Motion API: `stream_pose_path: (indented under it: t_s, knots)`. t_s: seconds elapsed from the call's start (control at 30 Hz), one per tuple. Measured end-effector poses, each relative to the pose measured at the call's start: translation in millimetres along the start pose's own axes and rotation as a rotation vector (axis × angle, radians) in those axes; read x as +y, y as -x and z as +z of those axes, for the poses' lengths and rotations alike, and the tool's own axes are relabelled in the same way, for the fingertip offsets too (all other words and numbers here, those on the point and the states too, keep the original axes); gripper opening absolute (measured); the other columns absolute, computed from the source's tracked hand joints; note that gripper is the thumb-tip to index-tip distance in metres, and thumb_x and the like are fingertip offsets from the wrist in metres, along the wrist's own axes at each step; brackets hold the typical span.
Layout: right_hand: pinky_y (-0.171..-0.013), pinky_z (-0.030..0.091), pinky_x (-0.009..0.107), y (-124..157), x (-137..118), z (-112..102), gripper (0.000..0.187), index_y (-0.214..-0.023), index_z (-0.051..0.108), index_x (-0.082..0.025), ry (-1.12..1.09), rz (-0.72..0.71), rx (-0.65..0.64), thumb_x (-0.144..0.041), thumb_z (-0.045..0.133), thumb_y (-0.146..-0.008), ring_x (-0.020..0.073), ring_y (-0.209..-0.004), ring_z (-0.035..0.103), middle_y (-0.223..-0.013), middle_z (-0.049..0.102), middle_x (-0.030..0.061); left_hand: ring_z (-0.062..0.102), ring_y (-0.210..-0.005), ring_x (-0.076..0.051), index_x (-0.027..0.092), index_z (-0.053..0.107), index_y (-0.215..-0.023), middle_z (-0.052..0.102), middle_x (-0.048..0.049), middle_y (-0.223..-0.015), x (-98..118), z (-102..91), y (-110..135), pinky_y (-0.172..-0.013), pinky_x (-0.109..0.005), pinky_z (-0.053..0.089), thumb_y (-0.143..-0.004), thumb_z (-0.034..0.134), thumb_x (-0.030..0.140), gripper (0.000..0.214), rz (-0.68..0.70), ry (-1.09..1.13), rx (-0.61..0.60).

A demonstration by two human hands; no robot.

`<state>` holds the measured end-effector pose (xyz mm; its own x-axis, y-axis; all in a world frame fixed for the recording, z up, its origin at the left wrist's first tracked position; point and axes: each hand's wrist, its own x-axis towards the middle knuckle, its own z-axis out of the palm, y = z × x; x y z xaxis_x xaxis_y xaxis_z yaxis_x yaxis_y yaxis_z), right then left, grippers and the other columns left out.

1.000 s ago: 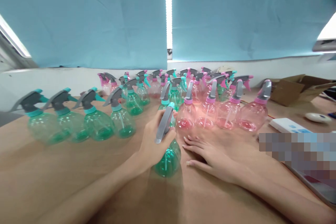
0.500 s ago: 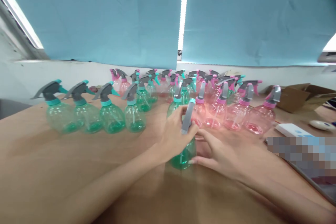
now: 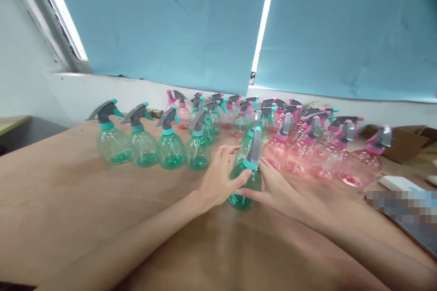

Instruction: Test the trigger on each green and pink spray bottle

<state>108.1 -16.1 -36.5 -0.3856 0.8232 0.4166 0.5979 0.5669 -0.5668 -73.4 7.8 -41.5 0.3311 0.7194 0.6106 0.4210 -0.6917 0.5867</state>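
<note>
A green spray bottle (image 3: 246, 186) with a grey trigger head stands on the brown table (image 3: 85, 209) between both my hands. My left hand (image 3: 218, 177) cups its left side, thumb on the bottle under the collar, fingers stretched toward the far side. From the right, my right hand (image 3: 273, 188) wraps the bottle's body with its fingers. Both hands touch the same bottle.
A row of green spray bottles (image 3: 153, 145) stands to the left, pink ones (image 3: 324, 154) to the right, and several more crowd the back by the wall. A cardboard box (image 3: 406, 143) and a white flat item (image 3: 399, 184) lie at far right. Blue blinds hang behind.
My right hand left the table and closed on the bottle's right side. My left hand slid off the trigger head down to the bottle's body. The view swung left.
</note>
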Motion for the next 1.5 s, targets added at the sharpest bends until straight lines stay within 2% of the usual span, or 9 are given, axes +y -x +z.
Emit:
stream_pose_path:
  t_s: [0.13, 0.23, 0.33, 0.47, 0.6, 0.73, 1.07, 1.27, 1.5]
  knots:
    - [-0.086, 0.051, 0.051, -22, 3, 13, 0.048, -0.108, 0.055, -0.024, 0.011, 0.031, 0.005, -0.061, 0.067, -0.079, 0.0324, -0.106, 0.059, -0.109, 0.061, 0.0097, 0.058, -0.099, -0.024, 0.019, 0.050, -0.113, 0.057, -0.0105, -0.110, -32, -36.7, 33, -0.086, -0.041, 0.050, -0.091, 0.050, 0.035, 0.027, -0.063, -0.149, 0.030]
    - [-0.086, 0.052, 0.051, -39, 6, 25, 0.057, -0.117, 0.051, -0.023, -0.022, 0.030, 0.013, -0.062, 0.068, -0.078, 0.0329, -0.108, 0.059, -0.113, 0.061, 0.0110, 0.058, -0.072, -0.017, 0.021, 0.054, -0.103, 0.061, -0.0032, -0.089, -43, -59.9, 45, -0.070, -0.032, 0.049, -0.092, 0.050, 0.034, 0.018, -0.166, -0.226, 0.017]
    - [-0.092, 0.049, 0.051, -54, 11, 36, 0.064, -0.126, 0.046, -0.022, -0.035, 0.001, 0.056, -0.060, 0.068, -0.080, 0.0333, -0.117, 0.056, -0.124, 0.059, 0.0136, 0.054, -0.061, -0.015, 0.021, 0.057, -0.091, 0.060, 0.0007, -0.073, -45, -70.0, 47, -0.061, -0.028, 0.045, -0.093, 0.048, 0.034, 0.015, -0.236, -0.278, -0.018]
    - [-0.099, 0.045, 0.049, -69, 18, 48, 0.065, -0.131, 0.042, -0.019, -0.037, -0.033, 0.163, -0.053, 0.069, -0.083, 0.0324, -0.123, 0.053, -0.130, 0.056, 0.0159, 0.052, -0.057, -0.014, 0.021, 0.059, -0.081, 0.054, 0.0043, -0.061, -43, -65.4, 44, -0.059, -0.026, 0.040, -0.091, 0.048, 0.032, 0.018, -0.251, -0.306, -0.122]
    - [-0.099, 0.044, 0.050, -77, 21, 53, 0.061, -0.129, 0.042, -0.019, -0.041, -0.032, 0.204, -0.049, 0.069, -0.084, 0.0322, -0.124, 0.052, -0.130, 0.056, 0.0165, 0.050, -0.054, -0.014, 0.021, 0.060, -0.083, 0.049, 0.0058, -0.058, -42, -59.9, 44, -0.058, -0.025, 0.038, -0.089, 0.050, 0.031, 0.015, -0.267, -0.317, -0.196]
    - [-0.101, 0.043, 0.051, -82, 21, 55, 0.062, -0.132, 0.040, -0.021, -0.043, -0.029, 0.216, -0.047, 0.069, -0.084, 0.0323, -0.125, 0.052, -0.132, 0.055, 0.0152, 0.051, -0.057, -0.015, 0.021, 0.062, -0.092, 0.051, 0.0048, -0.060, -46, -60.5, 43, -0.060, -0.026, 0.039, -0.090, 0.048, 0.033, 0.018, -0.318, -0.338, -0.202]
    - [-0.107, 0.039, 0.054, -90, 25, 60, 0.076, -0.140, 0.032, -0.017, -0.059, 0.017, 0.249, -0.045, 0.072, -0.081, 0.0354, -0.133, 0.046, -0.141, 0.050, 0.0194, 0.055, -0.062, -0.017, 0.020, 0.063, -0.110, 0.056, 0.0035, -0.065, -54, -60.4, 38, -0.061, -0.027, 0.037, -0.090, 0.048, 0.035, 0.029, -0.446, -0.339, -0.242]
    - [-0.109, 0.035, 0.058, -95, 28, 65, 0.084, -0.144, 0.026, -0.016, -0.077, 0.041, 0.261, -0.045, 0.072, -0.081, 0.0378, -0.137, 0.040, -0.146, 0.043, 0.0231, 0.056, -0.066, -0.018, 0.020, 0.061, -0.114, 0.058, 0.0029, -0.069, -56, -60.2, 37, -0.064, -0.027, 0.038, -0.090, 0.048, 0.035, 0.031, -0.458, -0.331, -0.259]
    - [-0.113, 0.032, 0.052, -92, 22, 64, 0.087, -0.146, 0.024, -0.012, -0.093, 0.059, 0.266, -0.041, 0.073, -0.080, 0.0335, -0.141, 0.035, -0.152, 0.035, 0.0247, 0.056, -0.066, -0.018, 0.019, 0.060, -0.115, 0.058, 0.0031, -0.069, -55, -61.1, 38, -0.065, -0.028, 0.039, -0.090, 0.048, 0.035, 0.031, -0.449, -0.317, -0.274]
